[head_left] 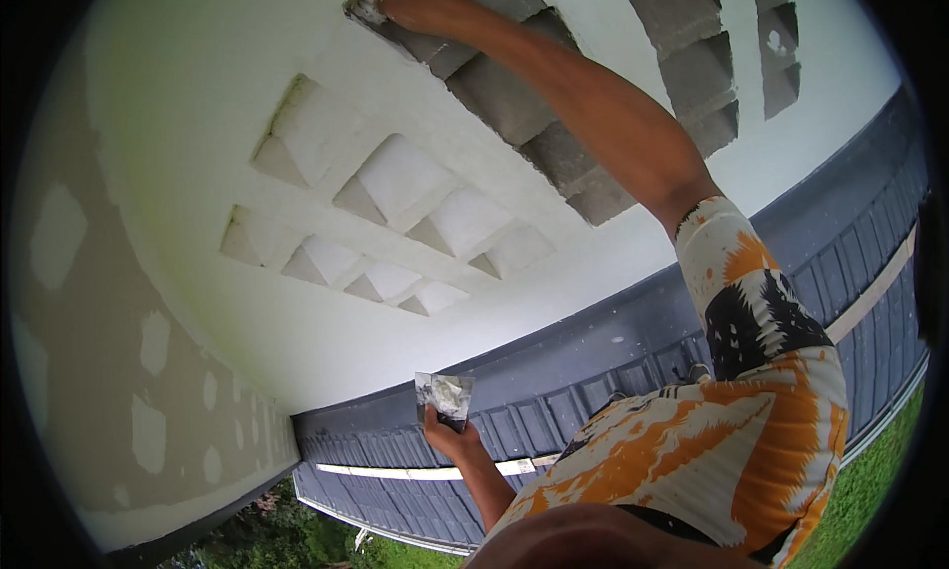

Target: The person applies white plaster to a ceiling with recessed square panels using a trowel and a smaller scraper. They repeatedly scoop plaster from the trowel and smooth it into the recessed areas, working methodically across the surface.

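From where I stood, I saw the left hand (451, 437), below the middle of the picture, closed round the lower end of a flat scraper (426, 385) whose blade carried a lump of white paste (452, 396). The right hand (420, 3) was up at the top edge, left of centre, by the corner of a band of grey hollows (504, 96); its fingers looked bent, but I could not tell whether they pinched anything. White hollows (400, 178) dotted the pale wall (346, 347) at centre left. A patterned sleeve (736, 282) crossed the right side, over dark roof tiles (554, 411). Along the left, a grey-beige wall (94, 302) bore pale patches (149, 434), and grass (880, 470) showed at lower right.
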`<state>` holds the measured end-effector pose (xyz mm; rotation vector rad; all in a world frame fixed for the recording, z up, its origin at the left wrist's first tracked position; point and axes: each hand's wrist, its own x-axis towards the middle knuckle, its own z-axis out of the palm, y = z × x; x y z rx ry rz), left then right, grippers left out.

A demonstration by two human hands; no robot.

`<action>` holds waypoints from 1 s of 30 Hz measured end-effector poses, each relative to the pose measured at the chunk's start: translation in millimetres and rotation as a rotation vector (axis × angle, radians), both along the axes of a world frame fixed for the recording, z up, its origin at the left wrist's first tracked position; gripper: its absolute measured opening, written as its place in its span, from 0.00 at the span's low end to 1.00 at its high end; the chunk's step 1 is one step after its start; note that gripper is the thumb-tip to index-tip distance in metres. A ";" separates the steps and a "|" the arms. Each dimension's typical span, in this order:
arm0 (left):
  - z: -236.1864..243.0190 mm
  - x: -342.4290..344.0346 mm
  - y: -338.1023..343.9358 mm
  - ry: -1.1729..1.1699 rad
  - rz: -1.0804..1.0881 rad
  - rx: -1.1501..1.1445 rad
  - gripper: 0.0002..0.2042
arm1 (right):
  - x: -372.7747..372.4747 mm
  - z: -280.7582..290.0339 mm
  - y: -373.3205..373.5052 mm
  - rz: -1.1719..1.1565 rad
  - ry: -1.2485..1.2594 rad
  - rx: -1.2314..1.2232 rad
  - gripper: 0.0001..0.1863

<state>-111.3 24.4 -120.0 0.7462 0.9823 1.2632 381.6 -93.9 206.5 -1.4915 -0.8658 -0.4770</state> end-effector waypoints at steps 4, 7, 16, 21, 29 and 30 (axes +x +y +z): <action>1.3 -3.1 2.1 0.044 -0.001 -0.024 0.10 | -16.1 -1.5 -12.3 0.039 -0.124 -0.034 0.13; -8.4 -13.3 9.6 0.000 -0.045 0.032 0.10 | -50.2 -18.1 -24.8 0.132 -0.066 -0.001 0.13; 14.2 15.1 -4.6 -0.009 -0.040 -0.035 0.12 | -62.4 -31.2 -9.4 -0.128 -0.162 0.050 0.15; 3.9 -0.9 -1.5 -0.016 -0.014 -0.033 0.13 | -75.6 -52.2 -30.7 -0.280 -0.093 0.039 0.14; 9.7 7.1 -7.6 -0.082 -0.062 0.002 0.13 | -21.9 -47.9 -21.2 -0.474 -0.414 0.227 0.13; 2.7 2.2 -1.3 -0.085 -0.090 0.011 0.15 | -17.2 -45.1 -20.3 -0.400 -0.416 0.201 0.12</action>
